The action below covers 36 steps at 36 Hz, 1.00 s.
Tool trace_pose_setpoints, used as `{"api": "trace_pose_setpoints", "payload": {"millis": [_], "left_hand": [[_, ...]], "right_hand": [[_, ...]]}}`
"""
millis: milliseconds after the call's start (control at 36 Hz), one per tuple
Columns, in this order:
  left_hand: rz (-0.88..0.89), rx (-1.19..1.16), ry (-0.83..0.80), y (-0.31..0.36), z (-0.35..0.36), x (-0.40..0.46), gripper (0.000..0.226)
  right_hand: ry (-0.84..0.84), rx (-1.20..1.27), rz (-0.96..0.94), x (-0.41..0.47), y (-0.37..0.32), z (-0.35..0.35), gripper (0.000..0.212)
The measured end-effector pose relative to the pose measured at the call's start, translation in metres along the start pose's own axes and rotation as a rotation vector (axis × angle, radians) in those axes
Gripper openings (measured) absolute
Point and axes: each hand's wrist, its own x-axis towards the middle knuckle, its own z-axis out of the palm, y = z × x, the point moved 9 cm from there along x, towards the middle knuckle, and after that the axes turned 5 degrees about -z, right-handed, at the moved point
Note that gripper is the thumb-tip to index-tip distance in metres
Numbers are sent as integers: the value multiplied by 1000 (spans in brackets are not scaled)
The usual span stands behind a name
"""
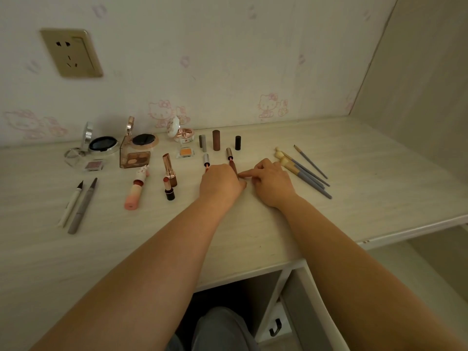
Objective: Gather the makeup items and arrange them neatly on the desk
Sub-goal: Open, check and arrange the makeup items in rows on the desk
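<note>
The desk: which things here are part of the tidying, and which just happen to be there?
Part of the job: makeup brushes, lipsticks, two pens, compacts, eyeshadow palette, upright caps.
Just there: wall socket, hook under the desk.

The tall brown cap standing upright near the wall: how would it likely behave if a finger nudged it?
The brown cap is a narrow cylinder standing on end, so it would probably tip. Once down, its round side would likely let it roll on the smooth desk. It looks small and hollow, so probably light. The grey cap and black cap beside it might get knocked.
</note>
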Motion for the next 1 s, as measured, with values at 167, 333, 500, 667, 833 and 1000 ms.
{"api": "trace_pose_setpoints", "payload": {"millis": [167, 333, 500, 667, 833, 1000], "left_hand": [[32, 22, 36, -1, -2, -2, 51], [111, -30, 163, 9, -15, -11, 32], [272, -115, 183, 39, -9, -27, 19], [380, -185, 111, 58, 15, -34, 21], [444, -206, 13, 69, 37, -37, 33], [467, -160, 42, 71, 38, -35, 38]], "right_hand": [[58, 55, 35, -3, 2, -4, 37], [207, 134, 151, -18, 11, -18, 30], [379, 20, 278, -46, 34, -46, 26], [407, -175, 439, -72, 68, -67, 31], [282, -162, 505, -77, 87, -56, 32], [247, -132, 454, -68, 70, -50, 31]]}}
